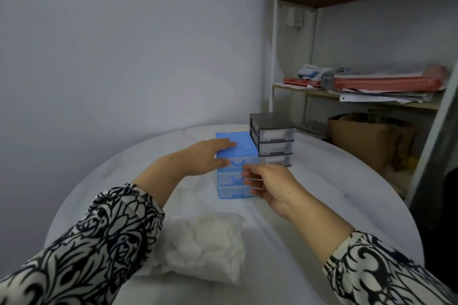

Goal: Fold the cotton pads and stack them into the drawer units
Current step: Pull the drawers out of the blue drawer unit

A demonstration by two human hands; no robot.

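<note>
The left hand lay on the blue drawer unit, fingers flat across its top and thumb against the front of the top drawer. The right hand hovered at the unit's front right edge, fingers loosely curled by the drawers; whether it gripped anything could not be told. The blue unit stood on the round white desk, just beside a grey drawer unit. A bag of cotton pads lay nearer the person.
</note>
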